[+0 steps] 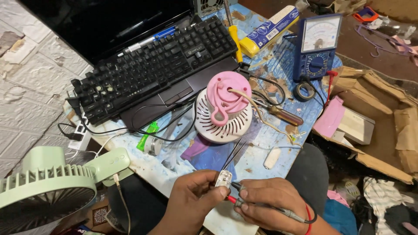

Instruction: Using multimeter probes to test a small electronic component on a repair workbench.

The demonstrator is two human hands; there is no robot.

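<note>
One laptop (109,26), screen dark, its top cut off by the frame edge. One black keyboard (152,65) lying across the laptop's base. One green desk fan (48,187), lower left, partly out of frame. One torn cardboard box (383,117) at right. One blue analogue multimeter (315,45) at the table's (174,167) far edge. One white-and-pink round appliance housing (224,109), centre, with a cord leaving its top. One yellow-handled screwdriver (235,41); one brown-handled screwdriver (285,115). One roll of black tape (303,91). One green lighter (147,135).

Two hands, forearms cut off at the bottom edge. Left hand (191,196): fingers pinched around one small white component (224,178), held just above the table's near edge; its details are too small to make out. Right hand (270,204): fingers curled tight about two test probes (237,198), one red-tipped, one black, tips touching the component. Probe leads run under the wrist, hidden.
</note>
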